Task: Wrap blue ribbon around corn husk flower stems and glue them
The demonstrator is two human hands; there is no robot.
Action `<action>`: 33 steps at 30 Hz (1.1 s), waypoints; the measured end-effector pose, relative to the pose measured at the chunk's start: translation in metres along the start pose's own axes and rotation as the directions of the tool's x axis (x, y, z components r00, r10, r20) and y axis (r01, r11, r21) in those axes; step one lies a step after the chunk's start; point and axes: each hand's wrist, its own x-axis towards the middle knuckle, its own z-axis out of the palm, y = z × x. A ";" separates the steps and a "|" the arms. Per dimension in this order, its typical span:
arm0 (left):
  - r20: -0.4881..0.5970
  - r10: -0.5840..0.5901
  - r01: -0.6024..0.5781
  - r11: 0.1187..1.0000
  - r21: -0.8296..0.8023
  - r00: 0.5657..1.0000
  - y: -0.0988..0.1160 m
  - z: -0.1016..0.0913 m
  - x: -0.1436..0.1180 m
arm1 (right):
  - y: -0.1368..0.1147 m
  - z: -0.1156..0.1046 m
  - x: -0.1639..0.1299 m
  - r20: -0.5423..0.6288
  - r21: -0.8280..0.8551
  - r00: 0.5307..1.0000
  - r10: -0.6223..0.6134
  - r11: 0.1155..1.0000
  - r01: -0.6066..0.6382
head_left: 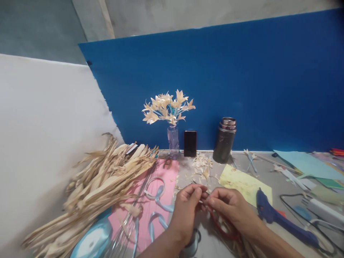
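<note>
Pinching a thin, pale, hard-to-see sliver [203, 201] between them, the left hand [188, 204] and right hand [228, 206] meet fingertip to fingertip near the surface's [274, 179] front edge. Each grip is clenched on it; its long axis runs left to right.

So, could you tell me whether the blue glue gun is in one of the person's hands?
No, the blue glue gun lies on the table beside the right hand, untouched by either hand.

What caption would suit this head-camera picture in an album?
Two hands, left hand and right hand, pinch a small piece together above a table strewn with dried husks, near a blue glue gun.
</note>
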 end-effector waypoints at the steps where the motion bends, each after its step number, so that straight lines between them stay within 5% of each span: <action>1: 0.007 -0.009 0.009 1.000 -0.021 1.000 0.000 0.000 0.000 | 0.000 0.001 0.000 0.015 0.003 1.000 0.005 1.000 -0.005; 16: 0.029 -0.052 0.054 0.996 -0.077 0.998 0.004 0.000 -0.001 | 0.018 0.006 0.004 -0.017 -0.105 1.000 0.016 0.994 -0.018; 22: 0.037 -0.062 0.066 0.989 -0.130 0.997 0.008 0.001 0.000 | 0.017 0.005 0.000 0.134 0.044 0.977 0.165 0.984 -0.172; 33: 0.025 -0.044 0.045 0.997 -0.055 0.999 0.006 0.004 -0.003 | 0.015 0.009 0.001 -0.051 -0.021 0.993 0.104 0.994 -0.106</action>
